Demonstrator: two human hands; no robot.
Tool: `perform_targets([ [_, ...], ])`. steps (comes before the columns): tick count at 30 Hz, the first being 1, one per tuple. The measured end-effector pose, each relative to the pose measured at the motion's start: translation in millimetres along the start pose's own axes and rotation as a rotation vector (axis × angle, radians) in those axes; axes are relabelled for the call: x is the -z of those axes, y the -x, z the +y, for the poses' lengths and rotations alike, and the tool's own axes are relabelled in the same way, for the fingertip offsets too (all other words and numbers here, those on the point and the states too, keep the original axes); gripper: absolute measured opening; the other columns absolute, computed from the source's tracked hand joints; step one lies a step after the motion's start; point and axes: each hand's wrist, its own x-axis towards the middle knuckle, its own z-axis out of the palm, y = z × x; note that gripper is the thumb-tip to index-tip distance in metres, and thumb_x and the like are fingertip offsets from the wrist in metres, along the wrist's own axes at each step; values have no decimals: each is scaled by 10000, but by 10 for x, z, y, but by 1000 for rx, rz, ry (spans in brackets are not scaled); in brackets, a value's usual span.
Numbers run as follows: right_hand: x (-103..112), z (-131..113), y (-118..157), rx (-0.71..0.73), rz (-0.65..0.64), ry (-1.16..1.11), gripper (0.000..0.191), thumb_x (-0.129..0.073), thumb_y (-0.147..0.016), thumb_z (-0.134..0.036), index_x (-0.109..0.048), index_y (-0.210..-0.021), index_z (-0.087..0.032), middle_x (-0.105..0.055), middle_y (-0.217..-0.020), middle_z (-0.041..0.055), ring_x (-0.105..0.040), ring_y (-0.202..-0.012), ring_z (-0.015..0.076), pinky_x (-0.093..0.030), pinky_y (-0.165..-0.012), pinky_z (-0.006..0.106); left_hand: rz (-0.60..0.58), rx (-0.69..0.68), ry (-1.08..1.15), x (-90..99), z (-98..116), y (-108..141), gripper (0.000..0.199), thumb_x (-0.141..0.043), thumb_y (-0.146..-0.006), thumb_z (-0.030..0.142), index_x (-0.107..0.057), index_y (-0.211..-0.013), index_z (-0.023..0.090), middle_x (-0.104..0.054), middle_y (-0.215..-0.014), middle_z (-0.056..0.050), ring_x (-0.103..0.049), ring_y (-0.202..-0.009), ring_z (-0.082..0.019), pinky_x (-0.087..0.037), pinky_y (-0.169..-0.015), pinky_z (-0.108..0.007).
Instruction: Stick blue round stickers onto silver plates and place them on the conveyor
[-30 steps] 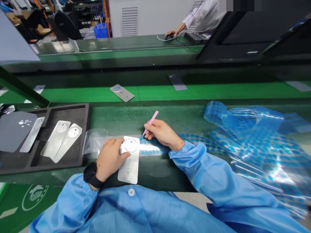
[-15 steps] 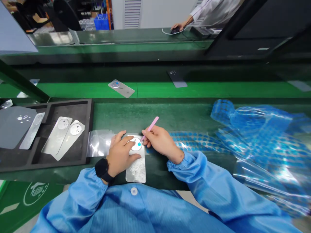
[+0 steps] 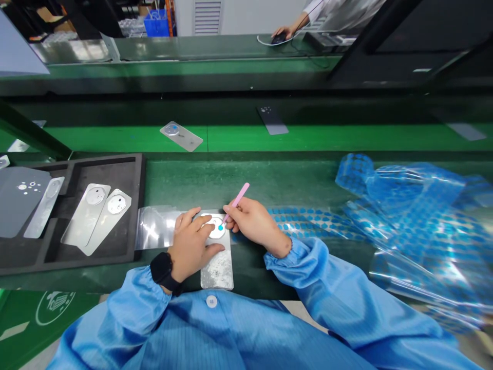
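Note:
A silvery phone back panel (image 3: pixel 217 270) lies upright before me on the green bench, with a round camera plate near its top. On that plate sits a small blue dot (image 3: pixel 221 227). My left hand (image 3: pixel 193 244) rests spread on the panel's left side, fingertips at the camera plate, gripping nothing. Pink tweezers (image 3: pixel 241 196) are pinched in my right hand (image 3: pixel 252 224), their tip down at the blue dot. Under and beside my right hand runs a clear strip with blue dots (image 3: pixel 308 222).
At the left, a dark foam tray (image 3: pixel 140 205) holds several panels. Crumpled clear film with blue dots (image 3: pixel 416 205) covers the right side. Panels lie on the green belt (image 3: pixel 134 139) beyond. Across it, a person's hand (image 3: pixel 285 32) rests on a mouse.
The panels on the belt have shifted left in view. Both hands and the tweezers have hardly moved, and the tip stays at the blue dot.

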Motion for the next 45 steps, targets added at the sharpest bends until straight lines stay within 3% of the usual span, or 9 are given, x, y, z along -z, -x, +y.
perform_targets([
  [18,-1,94,9,157,15,134,123,-564,-874,-245,-571,-760,-199,-667,-580,3,-647,-517,146,-490,-516,233,-93,17,-56,95,89,-21,300,-744,-761,399,-703,-1033,280,-638,-1166,-97,-428,-1227,-381,-365,-920,-577],
  [25,31,179,87,230,20,6,131,-556,-864,-305,-580,-795,-197,-690,-636,11,-649,-532,143,-506,-529,239,-134,59,-93,121,150,-22,281,-708,-792,371,-696,-1061,290,-623,-1204,-108,-422,-1217,-391,-358,-859,-579],
  [39,-8,272,155,532,81,372,158,-521,-901,-293,-633,-815,-220,-728,-845,64,-683,-815,205,-512,-779,317,-145,86,-86,112,184,-25,249,-670,-817,344,-701,-1053,269,-613,-1208,-123,-427,-1207,-377,-369,-853,-561],
  [45,6,319,203,627,69,437,221,-460,-930,-287,-646,-836,-215,-728,-865,77,-683,-829,208,-522,-792,327,-129,87,-90,95,187,-18,246,-669,-818,352,-701,-1048,272,-615,-1208,-118,-435,-1196,-369,-376,-852,-561],
])
